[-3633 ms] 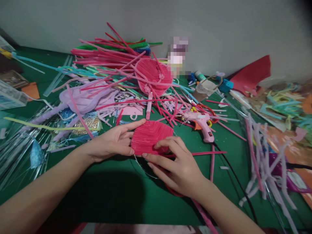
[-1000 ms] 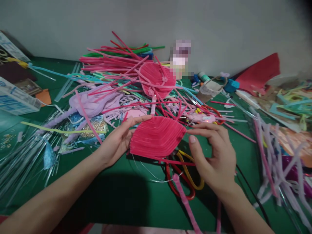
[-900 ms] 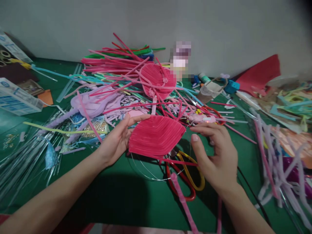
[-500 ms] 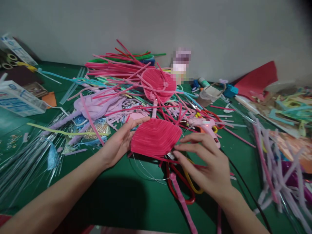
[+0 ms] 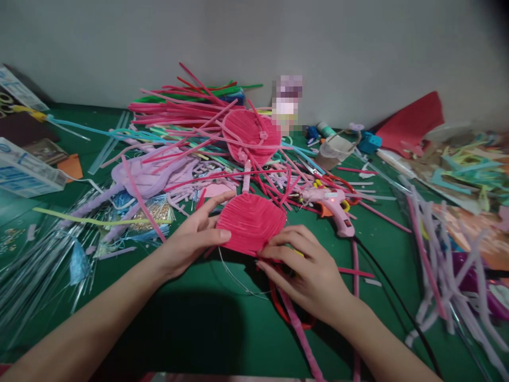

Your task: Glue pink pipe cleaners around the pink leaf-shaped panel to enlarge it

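My left hand [image 5: 194, 239] grips the left side of a crimson fan-shaped panel [image 5: 250, 220] made of pipe cleaners laid side by side, its thumb on the face and its fingers behind. At the panel's lower right edge, the fingertips of my right hand [image 5: 298, 260] close on a crimson pipe cleaner [image 5: 356, 272], whose loose end sticks out to the right past the hand. Beneath the right hand lie red-handled scissors [image 5: 284, 310], partly covered, and a pink wrapped stick [image 5: 298, 334]. A thin wire loop [image 5: 234, 276] hangs below the panel.
Behind the panel lies a round crimson pipe-cleaner piece [image 5: 248, 132] among loose pipe cleaners. A pink glue gun [image 5: 336, 207] with a black cord [image 5: 393, 292] rests to the right. On the left are a lilac pipe-cleaner piece [image 5: 143, 172] and a box [image 5: 29, 170].
My right hand has moved left and its fingers have closed at the panel's lower edge. The left thumb now presses on the panel's face. The view has shifted slightly.
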